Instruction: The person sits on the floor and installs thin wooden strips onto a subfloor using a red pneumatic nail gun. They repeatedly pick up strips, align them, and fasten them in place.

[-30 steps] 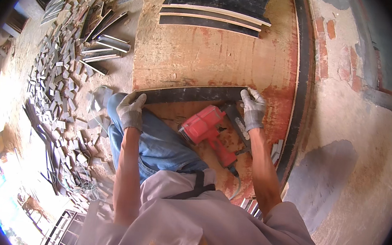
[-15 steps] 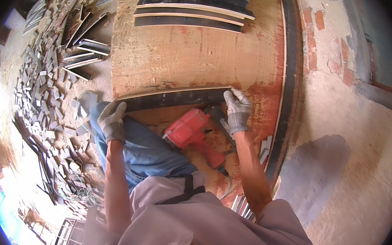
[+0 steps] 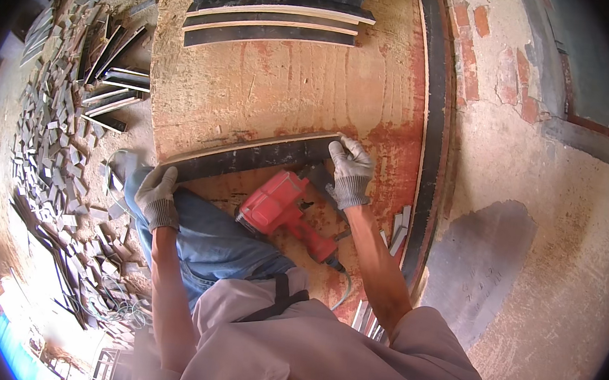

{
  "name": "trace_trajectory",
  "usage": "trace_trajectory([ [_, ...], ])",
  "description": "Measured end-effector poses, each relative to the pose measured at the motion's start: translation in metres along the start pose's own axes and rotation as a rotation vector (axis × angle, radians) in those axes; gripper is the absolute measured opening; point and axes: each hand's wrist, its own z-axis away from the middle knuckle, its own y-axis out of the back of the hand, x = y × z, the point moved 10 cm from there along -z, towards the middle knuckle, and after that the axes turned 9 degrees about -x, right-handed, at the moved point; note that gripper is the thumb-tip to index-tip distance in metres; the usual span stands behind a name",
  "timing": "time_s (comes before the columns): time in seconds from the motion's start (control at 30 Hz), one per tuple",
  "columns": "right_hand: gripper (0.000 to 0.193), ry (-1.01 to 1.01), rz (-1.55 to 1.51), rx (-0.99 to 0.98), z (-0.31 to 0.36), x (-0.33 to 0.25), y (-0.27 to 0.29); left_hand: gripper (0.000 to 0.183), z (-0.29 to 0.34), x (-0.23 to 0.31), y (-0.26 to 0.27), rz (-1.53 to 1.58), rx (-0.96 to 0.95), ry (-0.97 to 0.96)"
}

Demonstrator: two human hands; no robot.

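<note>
A long black-faced wooden strip (image 3: 256,158) with a pale edge spans between my hands, low over the plywood sheet (image 3: 284,87). My left hand (image 3: 157,190), in a grey-white work glove, grips its left end beside my knee. At the other end, my gloved right hand (image 3: 352,167) closes on the strip with the thumb on the near side. A red nail gun (image 3: 274,203) with a black magazine lies on the plywood between my forearms, just nearer than the strip. Its grip points toward me, and a thin hose (image 3: 345,289) runs from it.
Several similar black strips (image 3: 273,13) lie stacked at the far side of the plywood. A dark raised edging (image 3: 433,114) borders it on the right, beside a worn wall (image 3: 495,163). Small offcuts (image 3: 51,146) litter the floor on the left. More strips (image 3: 386,255) lie near my right elbow.
The whole scene has shifted slightly left in view. Both hands still hold the strip in much the same pose, and the nail gun lies where it was.
</note>
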Motion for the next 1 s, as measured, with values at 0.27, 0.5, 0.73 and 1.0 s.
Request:
trace_trajectory([
  [0.27,0.025,-0.027,-0.099,-0.009,0.001,0.002,-0.003,0.032,0.002,-0.001,-0.001,0.049,0.013,0.018],
  [0.5,0.021,0.024,-0.033,-0.027,-0.002,-0.004,-0.003,0.031,0.002,0.005,0.000,-0.030,0.005,-0.037],
  [0.73,0.017,0.007,0.012,-0.077,-0.005,-0.009,-0.008,0.033,0.007,0.009,-0.003,0.047,-0.012,-0.036],
  [1.0,0.022,0.066,0.125,-0.089,-0.010,-0.004,-0.003,0.037,0.010,0.016,-0.005,-0.047,-0.006,-0.048],
])
